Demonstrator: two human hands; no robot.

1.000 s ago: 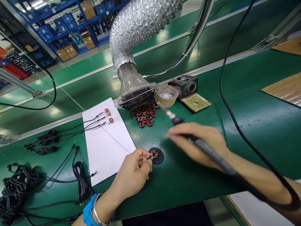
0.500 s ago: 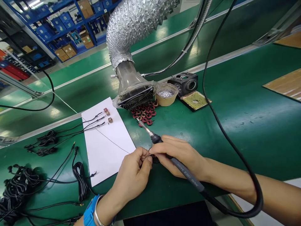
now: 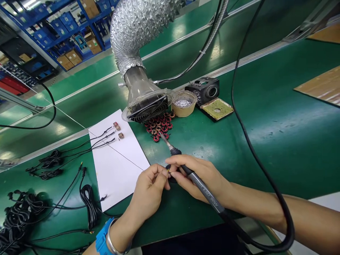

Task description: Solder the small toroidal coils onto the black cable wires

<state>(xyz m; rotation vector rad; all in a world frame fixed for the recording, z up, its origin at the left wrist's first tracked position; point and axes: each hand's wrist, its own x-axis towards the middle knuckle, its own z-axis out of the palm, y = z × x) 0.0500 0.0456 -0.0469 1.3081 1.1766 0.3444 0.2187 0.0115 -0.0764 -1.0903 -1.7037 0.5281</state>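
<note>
My left hand [image 3: 150, 191] is closed in a pinch on a thin black wire end, right at a small black round pad [image 3: 168, 168] on the green table. My right hand [image 3: 198, 176] is wrapped round a black soldering iron [image 3: 202, 189], whose metal tip [image 3: 162, 137] points up and away toward a pile of red and copper ring coils [image 3: 158, 126]. Its fingertips meet my left fingertips over the pad. The coil that lay on the pad is hidden by my fingers.
A silver duct ends in a fan hood [image 3: 147, 106] behind the coils. Beside it stand a tub of solder bits [image 3: 183, 103] and an iron stand with a sponge tray [image 3: 216, 109]. A white sheet [image 3: 117, 166] carries wired parts. Black cable bundles [image 3: 18, 216] lie at the left.
My right hand brought the soldering iron in from the right and down to the pad, meeting my left fingers. The view shifted slightly.
</note>
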